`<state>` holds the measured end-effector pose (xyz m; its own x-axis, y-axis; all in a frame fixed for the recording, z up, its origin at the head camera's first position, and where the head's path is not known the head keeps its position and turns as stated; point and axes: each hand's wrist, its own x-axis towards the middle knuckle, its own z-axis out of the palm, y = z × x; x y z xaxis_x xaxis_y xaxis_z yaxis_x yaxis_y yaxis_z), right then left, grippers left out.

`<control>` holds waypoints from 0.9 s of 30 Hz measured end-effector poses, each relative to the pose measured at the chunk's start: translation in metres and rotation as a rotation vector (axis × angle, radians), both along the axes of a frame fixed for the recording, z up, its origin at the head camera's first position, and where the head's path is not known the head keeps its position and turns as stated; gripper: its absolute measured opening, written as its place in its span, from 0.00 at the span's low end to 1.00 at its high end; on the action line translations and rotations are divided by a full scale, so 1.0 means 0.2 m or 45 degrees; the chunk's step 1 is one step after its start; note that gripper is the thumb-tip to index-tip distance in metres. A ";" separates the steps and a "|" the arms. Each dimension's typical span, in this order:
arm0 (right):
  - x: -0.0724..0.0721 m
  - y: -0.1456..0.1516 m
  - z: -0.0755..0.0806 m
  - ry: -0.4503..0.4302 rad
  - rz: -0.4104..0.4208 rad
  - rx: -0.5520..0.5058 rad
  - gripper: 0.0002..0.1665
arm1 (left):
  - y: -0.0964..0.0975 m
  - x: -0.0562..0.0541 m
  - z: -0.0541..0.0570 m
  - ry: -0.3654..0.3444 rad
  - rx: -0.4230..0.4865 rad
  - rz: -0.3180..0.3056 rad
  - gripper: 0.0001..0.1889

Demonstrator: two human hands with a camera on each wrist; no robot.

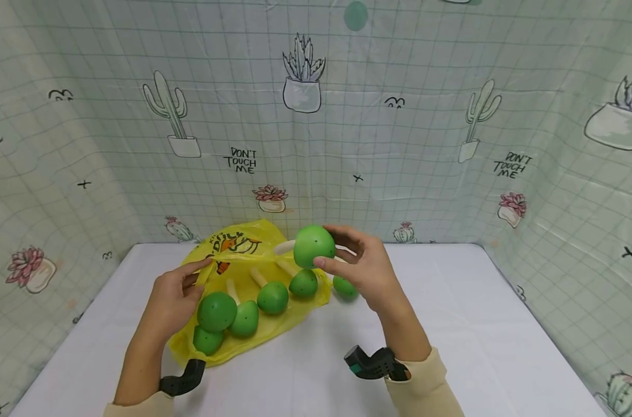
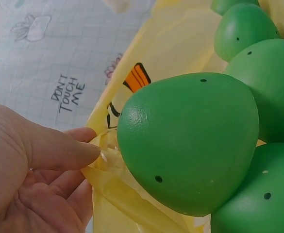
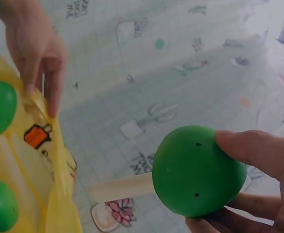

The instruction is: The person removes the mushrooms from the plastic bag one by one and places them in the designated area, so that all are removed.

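My left hand [image 1: 172,304] pinches the edge of a thin yellow plastic bag [image 1: 287,318] between thumb and fingers, keeping its mouth raised. Several green mushroom-shaped toys [image 1: 217,311] with black dots and pale stems lie in the bag's mouth, heads toward me. In the left wrist view one green head [image 2: 188,145] sits right beside the pinched plastic. Above the bag's right end, my right hand [image 1: 365,266] grips another mushroom-shaped toy [image 1: 313,248] by its round head. Its pale stem [image 3: 120,188] points left, toward the bag, in the right wrist view.
One more green toy [image 1: 344,288] lies on the white table [image 1: 451,336] just right of the bag, partly behind my right hand. A grid-patterned cloth [image 1: 337,139] with cactus drawings hangs around the table's back and sides.
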<state>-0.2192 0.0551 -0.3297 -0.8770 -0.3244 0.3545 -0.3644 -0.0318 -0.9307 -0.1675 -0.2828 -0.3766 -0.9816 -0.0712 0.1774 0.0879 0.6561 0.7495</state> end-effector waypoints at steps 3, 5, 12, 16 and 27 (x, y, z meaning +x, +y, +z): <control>-0.03 0.03 -0.01 -0.015 -0.072 0.011 0.37 | -0.01 0.00 0.00 -0.004 -0.004 0.002 0.28; -0.06 0.05 -0.02 -0.023 -0.120 0.019 0.37 | -0.01 0.00 0.00 -0.005 -0.007 0.007 0.28; -0.16 0.10 -0.10 -0.010 -0.291 0.094 0.39 | -0.01 0.00 0.01 -0.017 -0.002 0.007 0.28; -0.22 0.14 -0.17 -0.029 -0.392 0.149 0.39 | 0.00 0.01 0.00 -0.027 0.007 0.005 0.28; -0.37 0.28 -0.36 -0.134 -0.615 0.313 0.38 | 0.00 0.00 0.01 -0.006 -0.008 0.003 0.28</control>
<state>-0.2923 0.1115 -0.4012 -0.9733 0.0612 0.2213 -0.1883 0.3388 -0.9218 -0.1673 -0.2826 -0.3752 -0.9822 -0.0722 0.1735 0.0831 0.6610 0.7458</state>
